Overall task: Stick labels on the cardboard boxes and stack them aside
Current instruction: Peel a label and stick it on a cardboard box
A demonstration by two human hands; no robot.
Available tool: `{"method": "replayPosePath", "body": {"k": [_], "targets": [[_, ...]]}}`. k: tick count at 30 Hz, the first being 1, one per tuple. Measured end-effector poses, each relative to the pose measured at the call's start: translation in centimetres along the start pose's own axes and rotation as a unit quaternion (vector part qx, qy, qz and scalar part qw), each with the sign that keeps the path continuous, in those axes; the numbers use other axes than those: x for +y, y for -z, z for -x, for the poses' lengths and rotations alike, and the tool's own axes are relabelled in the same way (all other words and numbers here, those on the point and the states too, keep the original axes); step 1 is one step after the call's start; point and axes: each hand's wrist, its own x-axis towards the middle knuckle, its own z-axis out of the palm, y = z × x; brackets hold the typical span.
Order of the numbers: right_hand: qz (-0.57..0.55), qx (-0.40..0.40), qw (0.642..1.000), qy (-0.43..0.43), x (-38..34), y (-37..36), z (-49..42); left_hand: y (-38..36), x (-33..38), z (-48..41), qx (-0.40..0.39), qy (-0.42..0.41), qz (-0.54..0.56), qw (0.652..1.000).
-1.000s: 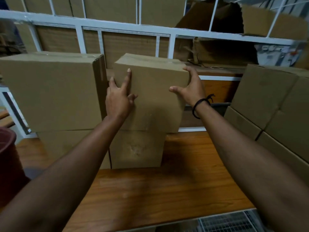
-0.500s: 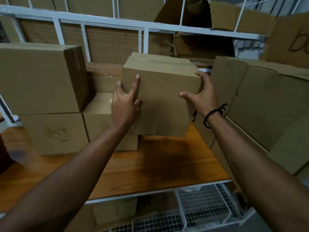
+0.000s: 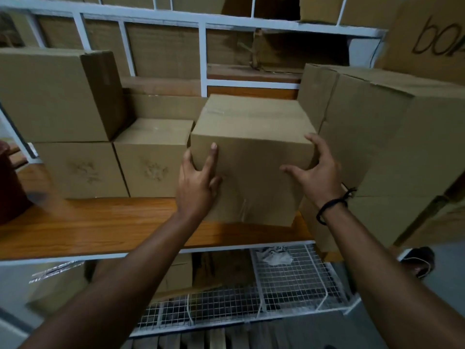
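Note:
I hold a plain brown cardboard box (image 3: 254, 149) between both hands, over the right part of the wooden shelf (image 3: 100, 222). My left hand (image 3: 197, 182) presses its near left corner with fingers spread up the front face. My right hand (image 3: 317, 172), with a black band at the wrist, grips its right edge. The box's top is taped shut and no label shows on the faces I see. Its underside is hidden, so whether it rests on the shelf I cannot tell.
Two small boxes (image 3: 151, 157) stand on the shelf at left, with a larger box (image 3: 55, 96) stacked on one. Big cartons (image 3: 392, 137) crowd the right. A dark red container (image 3: 10, 185) sits at far left. A wire mesh rack (image 3: 289, 280) lies below.
The box came off the lower box at left and moved right and down toward the shelf, both hands still on it. My view swung right and downward.

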Motion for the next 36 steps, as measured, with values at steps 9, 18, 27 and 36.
{"method": "replayPosePath", "body": {"k": [9, 18, 27, 36], "targets": [[-0.005, -0.031, 0.998, -0.051, 3.5, -1.8, 3.0, -1.6, -0.3, 3.2, -0.060, 0.039, -0.031, 0.997], [-0.025, -0.074, 0.996, -0.036, 3.3, -7.0, 5.3, 0.0, -4.6, 6.6, -0.078, 0.090, -0.059, 0.991], [-0.019, -0.113, 0.993, -0.028, 1.7, -14.6, 7.6, 2.3, -11.4, 9.1, -0.096, 0.144, -0.069, 0.982], [-0.014, -0.128, 0.991, -0.041, 0.5, -20.8, 9.1, 3.4, -17.3, 9.9, -0.110, 0.173, -0.058, 0.977]]}}
